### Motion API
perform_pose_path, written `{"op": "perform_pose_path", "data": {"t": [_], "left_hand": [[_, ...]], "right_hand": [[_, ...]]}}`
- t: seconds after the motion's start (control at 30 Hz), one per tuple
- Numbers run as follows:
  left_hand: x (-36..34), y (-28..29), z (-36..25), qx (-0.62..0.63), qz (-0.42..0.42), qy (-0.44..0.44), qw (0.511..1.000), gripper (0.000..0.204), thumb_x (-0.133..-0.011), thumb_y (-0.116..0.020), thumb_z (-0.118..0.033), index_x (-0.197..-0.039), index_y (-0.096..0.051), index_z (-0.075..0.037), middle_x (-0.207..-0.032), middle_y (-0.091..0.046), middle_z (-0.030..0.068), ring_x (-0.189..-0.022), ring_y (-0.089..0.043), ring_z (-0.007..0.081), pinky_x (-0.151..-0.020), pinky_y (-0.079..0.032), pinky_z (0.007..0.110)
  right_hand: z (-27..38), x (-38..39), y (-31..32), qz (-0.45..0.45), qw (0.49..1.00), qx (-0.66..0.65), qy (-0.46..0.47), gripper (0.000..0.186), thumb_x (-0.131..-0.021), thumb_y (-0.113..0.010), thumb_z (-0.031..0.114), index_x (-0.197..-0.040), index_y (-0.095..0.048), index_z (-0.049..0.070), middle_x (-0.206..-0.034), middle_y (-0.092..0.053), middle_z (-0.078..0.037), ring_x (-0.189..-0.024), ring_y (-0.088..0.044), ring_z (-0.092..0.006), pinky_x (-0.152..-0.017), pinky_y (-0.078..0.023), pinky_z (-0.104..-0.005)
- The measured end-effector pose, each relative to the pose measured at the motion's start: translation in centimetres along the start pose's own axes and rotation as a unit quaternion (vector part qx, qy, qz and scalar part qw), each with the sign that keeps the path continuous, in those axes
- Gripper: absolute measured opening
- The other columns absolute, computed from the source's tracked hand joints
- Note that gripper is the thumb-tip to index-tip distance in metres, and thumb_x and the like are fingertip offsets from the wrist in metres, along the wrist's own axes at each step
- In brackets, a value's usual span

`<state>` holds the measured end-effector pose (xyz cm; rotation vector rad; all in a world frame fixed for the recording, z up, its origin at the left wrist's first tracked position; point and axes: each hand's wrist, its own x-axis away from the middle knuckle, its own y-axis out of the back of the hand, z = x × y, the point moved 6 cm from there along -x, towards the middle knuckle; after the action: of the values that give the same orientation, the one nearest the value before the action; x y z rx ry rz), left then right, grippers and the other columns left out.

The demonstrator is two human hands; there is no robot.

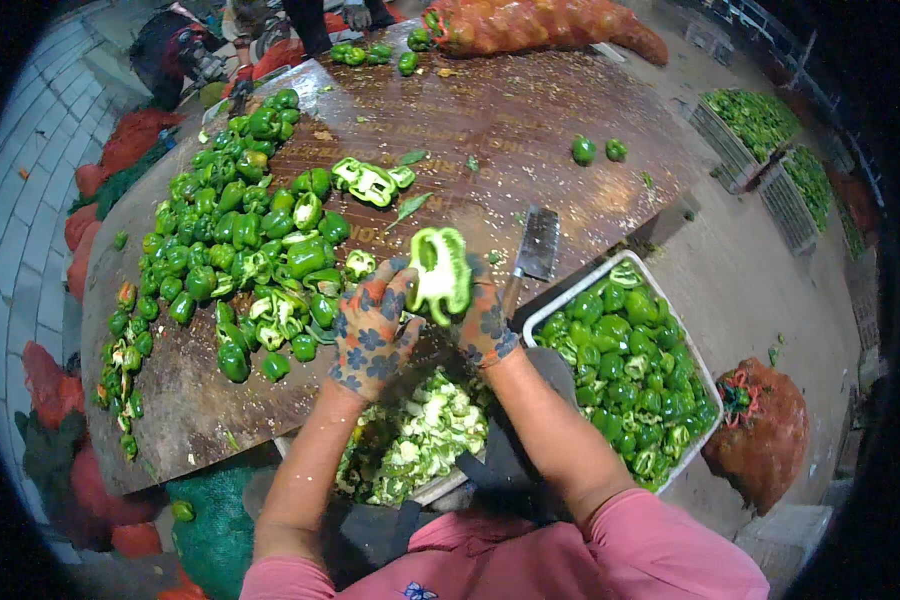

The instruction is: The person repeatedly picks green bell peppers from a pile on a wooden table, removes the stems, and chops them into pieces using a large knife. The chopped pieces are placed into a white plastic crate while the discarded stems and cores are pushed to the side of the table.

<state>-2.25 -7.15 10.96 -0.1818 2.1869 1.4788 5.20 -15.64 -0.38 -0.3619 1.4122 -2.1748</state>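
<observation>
I hold a halved green pepper (438, 270), its pale cut inside facing up, in my right hand (485, 322), gloved in a patterned glove. My left hand (370, 330), similarly gloved, is just left of it with curved, parted fingers and nothing clearly in them. A large pile of green peppers (225, 235), some cut, covers the left of the worn wooden board (470, 120). A cleaver (535, 245) lies right of my hands near the board's edge. A container of pale pepper cores and scraps (425, 430) is below my arms.
A white crate of green peppers (620, 370) stands at right, beside a red mesh sack (760, 435). Crates of greens (750, 120) line the far right. A long mesh sack (530, 25) lies across the back. Another person's legs (310, 20) show at top; colored sacks (85, 460) lie left.
</observation>
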Motion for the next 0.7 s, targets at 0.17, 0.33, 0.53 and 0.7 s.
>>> {"op": "perform_pose_path", "data": {"t": [0.17, 0.33, 0.53, 0.7], "left_hand": [[1.4, -1.2, -3.8, -0.065, 0.208, 0.008, 0.976, 0.062, -0.064, -0.069, -0.015, -0.119, -0.042, -0.005, -0.119, -0.046, 0.0169, -0.098, -0.051, 0.0344, -0.078, -0.043, 0.042], [4.3, 1.1, -8.2, 0.063, 0.133, -0.011, 0.989, 0.02, -0.07, -0.062, -0.011, -0.089, -0.056, -0.009, -0.072, -0.061, 0.0089, -0.061, -0.061, 0.028, -0.052, -0.047, 0.036], [4.1, -3.1, -13.2, 0.322, 0.154, -0.039, 0.933, 0.017, -0.073, -0.057, -0.002, -0.088, -0.062, -0.006, -0.082, -0.063, 0.0115, -0.074, -0.062, 0.0267, -0.065, -0.048, 0.033], [4.8, -5.2, -10.8, 0.486, 0.121, 0.226, 0.835, 0.012, -0.076, -0.058, -0.003, -0.087, -0.061, -0.003, -0.085, -0.064, 0.0082, -0.072, -0.061, 0.0162, -0.064, -0.048, 0.028]], "right_hand": [[1.2, 5.6, -3.8, 0.003, 0.974, 0.221, 0.052, 0.043, -0.093, -0.038, 0.038, -0.12, -0.049, 0.007, -0.113, -0.056, -0.005, -0.103, -0.053, -0.0198, -0.093, -0.039, -0.034], [1.5, 10.3, -5.9, 0.138, 0.748, 0.628, 0.165, 0.035, -0.08, -0.049, 0.018, -0.114, -0.056, 0.016, -0.13, -0.042, -0.013, -0.119, -0.039, -0.0245, -0.096, -0.033, -0.0338], [7.4, 17.5, -3.6, 0.133, 0.764, 0.63, 0.028, 0.049, -0.075, -0.051, 0.006, -0.123, -0.051, 0.016, -0.139, -0.032, -0.011, -0.12, -0.039, -0.0269, -0.095, -0.034, -0.0335], [18.9, 24.0, 4.4, -0.109, 0.629, 0.765, -0.085, 0.036, -0.086, -0.053, 0.03, -0.117, -0.054, 0.012, -0.106, -0.058, -0.012, -0.081, -0.056, -0.0219, -0.069, -0.047, -0.0345]]}}
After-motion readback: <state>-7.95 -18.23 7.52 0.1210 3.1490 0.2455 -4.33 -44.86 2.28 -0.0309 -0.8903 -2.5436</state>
